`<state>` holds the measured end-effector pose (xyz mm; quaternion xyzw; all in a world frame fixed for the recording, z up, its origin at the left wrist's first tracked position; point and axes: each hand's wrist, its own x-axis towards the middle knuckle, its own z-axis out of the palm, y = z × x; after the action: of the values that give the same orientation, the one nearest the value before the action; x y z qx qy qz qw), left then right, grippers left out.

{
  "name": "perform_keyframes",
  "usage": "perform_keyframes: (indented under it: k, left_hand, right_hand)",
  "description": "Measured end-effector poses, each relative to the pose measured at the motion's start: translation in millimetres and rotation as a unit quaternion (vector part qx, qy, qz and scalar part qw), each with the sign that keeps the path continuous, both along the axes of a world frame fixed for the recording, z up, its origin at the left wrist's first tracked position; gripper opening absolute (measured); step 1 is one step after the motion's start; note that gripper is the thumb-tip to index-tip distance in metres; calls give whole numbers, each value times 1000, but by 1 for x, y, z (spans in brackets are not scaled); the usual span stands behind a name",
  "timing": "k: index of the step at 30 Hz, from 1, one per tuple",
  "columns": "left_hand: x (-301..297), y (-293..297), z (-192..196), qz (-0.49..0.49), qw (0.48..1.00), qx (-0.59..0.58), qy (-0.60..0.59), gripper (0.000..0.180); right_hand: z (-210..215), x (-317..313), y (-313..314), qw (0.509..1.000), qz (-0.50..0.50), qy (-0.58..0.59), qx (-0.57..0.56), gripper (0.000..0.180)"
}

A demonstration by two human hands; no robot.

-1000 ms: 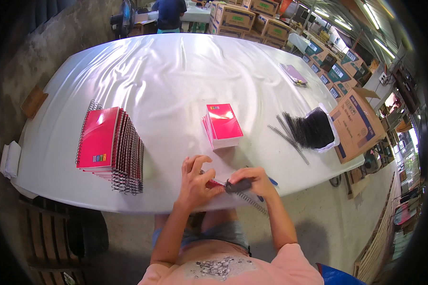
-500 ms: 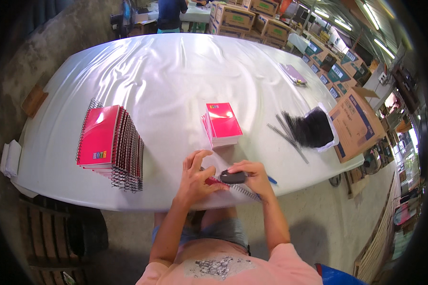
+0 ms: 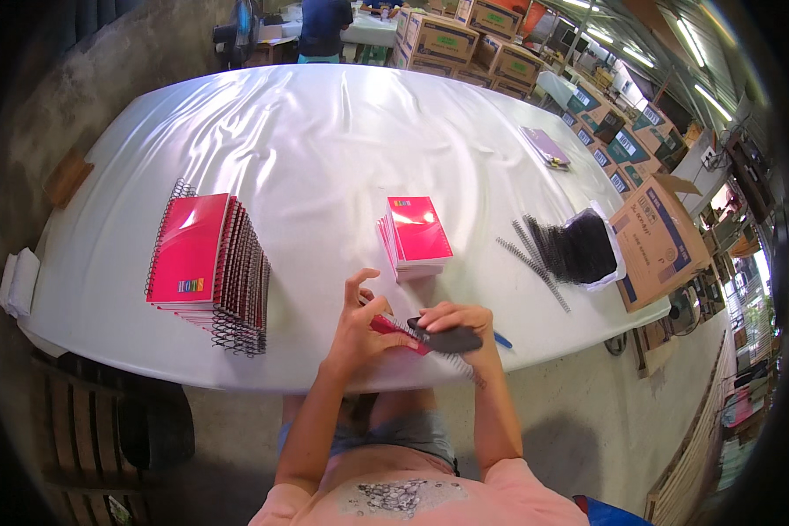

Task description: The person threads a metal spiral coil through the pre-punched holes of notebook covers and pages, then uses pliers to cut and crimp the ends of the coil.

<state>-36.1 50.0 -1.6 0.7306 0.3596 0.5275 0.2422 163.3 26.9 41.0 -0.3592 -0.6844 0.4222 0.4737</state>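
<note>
1. Your left hand (image 3: pixel 359 326) sits at the near edge of the white table (image 3: pixel 324 149), thumb and fingers pinching the red notebook (image 3: pixel 397 333) you are working on; the index finger is raised and curled clear of it.
2. Your right hand (image 3: pixel 458 326) lies just beside the left, fingers closed over a dark flat tool (image 3: pixel 447 340) pressed against the notebook's black spiral binding (image 3: pixel 430 344). The notebook juts past the table edge, above your lap.
3. A blue pen (image 3: pixel 501 340) lies on the table just to the right of your right hand.
4. A tall stack of bound red spiral notebooks (image 3: pixel 206 263) stands to your left, wire coils facing you.
5. A smaller stack of red notebooks (image 3: pixel 415 235) sits just beyond your hands, near the table's middle.
6. To the right, a white bag (image 3: pixel 607 254) lies open on the table and holds a bundle of black spiral coils (image 3: pixel 579 247); two loose coils (image 3: pixel 535 263) lie beside it on the cloth.
7. A purple booklet (image 3: pixel 545 147) rests well apart, near the far right edge.
8. An open cardboard box (image 3: pixel 662 237) stands off the right end of the table; you cannot tell what is in it. More cardboard boxes (image 3: pixel 465 39) are stacked beyond the far end.
</note>
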Motion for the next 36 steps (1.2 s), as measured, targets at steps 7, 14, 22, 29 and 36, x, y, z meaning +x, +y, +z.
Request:
perform_keyframes:
  k: [7, 14, 22, 29, 36]
  left_hand:
    - [1, -3, 0, -4, 1000, 4, -1, 47]
    - [9, -6, 0, 51, 998, 35, 19, 28]
    - [6, -14, -8, 77, 995, 25, 60, 28]
    - [8, -15, -8, 97, 993, 37, 50, 26]
    - [5, -15, -8, 66, 998, 1, 22, 33]
  right_hand:
    - [-7, 5, 0, 977, 12, 207, 44, 31]
    - [6, 38, -2, 807, -307, -485, 140, 40]
    - [13, -36, -21, 856, -168, -422, 246, 29]
    - [9, -40, -18, 921, -233, -291, 110, 20]
    - [21, -43, -18, 880, -182, -375, 227, 9]
